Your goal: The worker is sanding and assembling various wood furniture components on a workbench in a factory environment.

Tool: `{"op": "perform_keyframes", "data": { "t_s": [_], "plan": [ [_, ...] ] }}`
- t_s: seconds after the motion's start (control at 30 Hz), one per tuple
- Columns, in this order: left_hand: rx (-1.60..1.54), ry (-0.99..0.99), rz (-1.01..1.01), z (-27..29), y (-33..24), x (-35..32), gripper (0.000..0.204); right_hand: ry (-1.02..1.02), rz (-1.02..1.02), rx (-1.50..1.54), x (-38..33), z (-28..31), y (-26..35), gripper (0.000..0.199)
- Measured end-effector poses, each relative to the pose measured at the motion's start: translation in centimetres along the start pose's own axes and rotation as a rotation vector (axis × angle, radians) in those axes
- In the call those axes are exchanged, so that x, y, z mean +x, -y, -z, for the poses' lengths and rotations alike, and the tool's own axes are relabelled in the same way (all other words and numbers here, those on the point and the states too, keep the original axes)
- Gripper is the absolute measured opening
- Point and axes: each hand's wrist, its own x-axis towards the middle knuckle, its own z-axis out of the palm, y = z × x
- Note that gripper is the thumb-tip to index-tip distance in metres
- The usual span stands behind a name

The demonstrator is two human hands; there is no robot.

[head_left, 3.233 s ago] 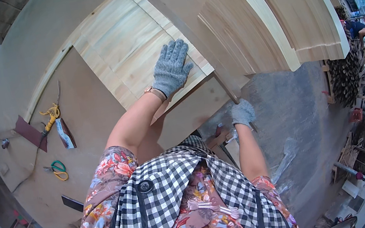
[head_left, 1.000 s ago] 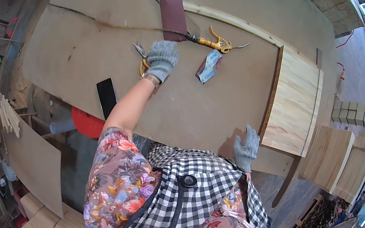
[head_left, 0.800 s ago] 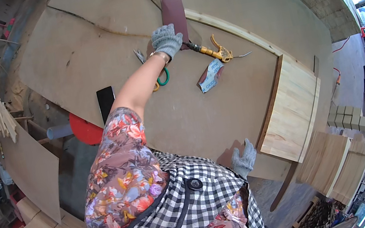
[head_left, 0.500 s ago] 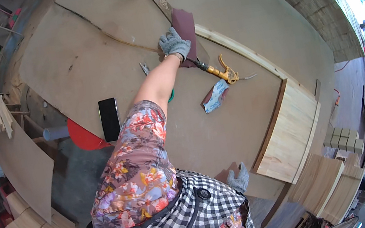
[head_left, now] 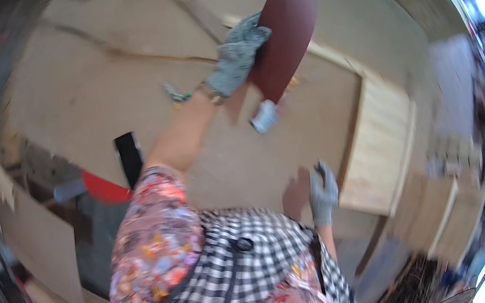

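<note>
My left hand (head_left: pixel 236 54), in a grey knit glove, grips a large maroon sheet of sandpaper (head_left: pixel 292 26) by its left edge. The sheet is raised off the table and curves upward. It hides most of a yellow air blow gun (head_left: pixel 293 81) lying beyond it. Below the sheet lies a smaller folded piece of sandpaper (head_left: pixel 264 116) with a pale printed back. My right hand (head_left: pixel 323 194), also gloved, hovers over the near table edge with its fingers apart, holding nothing. Beside it is a pale wooden panel (head_left: pixel 375 151) with a dark edge strip.
The large brown tabletop (head_left: pixel 237 159) carries a black phone (head_left: pixel 130 159) near its left edge and a small pair of snips (head_left: pixel 172 92). A hose (head_left: pixel 174 56) crosses the far part. A red stool (head_left: pixel 105 187) stands at left. Stacked wood (head_left: pixel 424 204) is at right.
My left hand has lifted the sandpaper sheet off the table, bringing it upward and a little right. My right hand has risen from the near edge to beside the panel.
</note>
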Motion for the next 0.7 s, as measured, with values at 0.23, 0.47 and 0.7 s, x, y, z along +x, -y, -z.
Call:
{"op": "perform_keyframes", "data": {
  "t_s": [0.23,0.47,0.7],
  "plan": [
    [0.005,0.876,-0.085,-21.7,5.9,-16.7,0.025,0.163,-0.353,1.157,14.5,7.6,-13.9,0.048],
    [-0.367,1.031,0.602,-28.6,3.3,-21.0,0.029,0.043,-0.455,1.756,14.0,12.5,-15.5,0.045],
    [0.076,1.085,0.093,-29.5,3.7,-21.8,0.032,-0.066,-0.677,1.172,13.7,14.1,-14.0,0.02]
  ]
}}
